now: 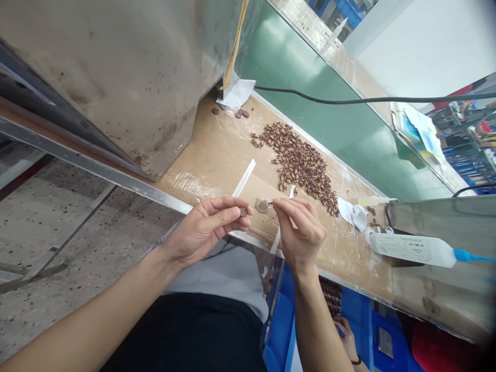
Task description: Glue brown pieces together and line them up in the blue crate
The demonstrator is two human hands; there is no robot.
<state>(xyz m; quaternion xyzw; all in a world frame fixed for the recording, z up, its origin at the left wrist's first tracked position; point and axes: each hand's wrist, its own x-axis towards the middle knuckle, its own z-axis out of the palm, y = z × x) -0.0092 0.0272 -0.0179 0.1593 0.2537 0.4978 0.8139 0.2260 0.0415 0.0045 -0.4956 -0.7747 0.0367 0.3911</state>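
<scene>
My left hand (205, 227) is closed, pinching a small dark brown disc (243, 212) between thumb and fingers. Close by on the right, my right hand (298, 222) has its thumb and forefinger pressed together on something too small to make out. Just left of those right fingertips is a clear round piece (262, 206); whether it lies on the brown board or touches the fingers I cannot tell. Beyond both hands, a heap of small brown and gold parts (298, 160) spreads over the cardboard-covered bench (209, 170).
White tape strips (245, 178) cross the bench. More brown discs (242, 113) lie at the back beside white paper (238, 94). A squeeze bottle with a blue nozzle (414, 249) lies at right. Metal housing (116, 67) stands left. Below are blue crates (281, 320) and another person's hand (346, 333).
</scene>
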